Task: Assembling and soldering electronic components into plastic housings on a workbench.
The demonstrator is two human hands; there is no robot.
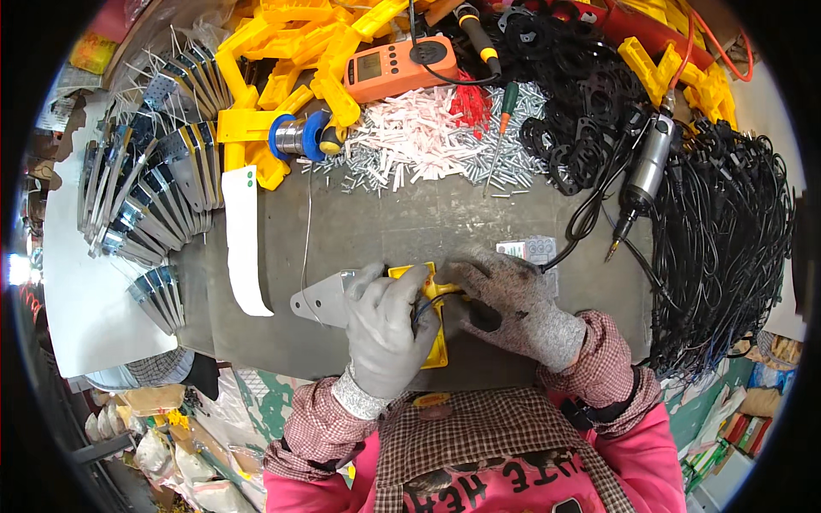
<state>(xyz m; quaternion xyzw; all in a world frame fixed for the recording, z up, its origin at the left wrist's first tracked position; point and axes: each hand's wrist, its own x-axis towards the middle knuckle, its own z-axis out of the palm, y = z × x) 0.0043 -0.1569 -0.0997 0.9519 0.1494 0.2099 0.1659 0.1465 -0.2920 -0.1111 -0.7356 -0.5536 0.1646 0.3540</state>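
Observation:
My left hand (386, 329), in a grey glove, is closed on a yellow plastic housing (437, 349) at the front of the bench. A tapered metal plate (318, 302) with holes sticks out leftward from under that hand. My right hand (509, 303), in a stained grey glove, has its fingers bent over the housing's right side. A thin dark wire (440, 298) shows between the hands, and a black cord (560, 254) runs from beyond the right hand toward the back right. The right fingertips are partly hidden, but they seem to grip the cord.
An electric screwdriver (648, 171) hangs at the right beside a heap of black cords (727, 248). Screws (509, 158), white sleeves (402, 132), an orange meter (398, 70), a solder spool (298, 137) and yellow housings (286, 43) lie at the back. Metal plates (162, 205) stand at left.

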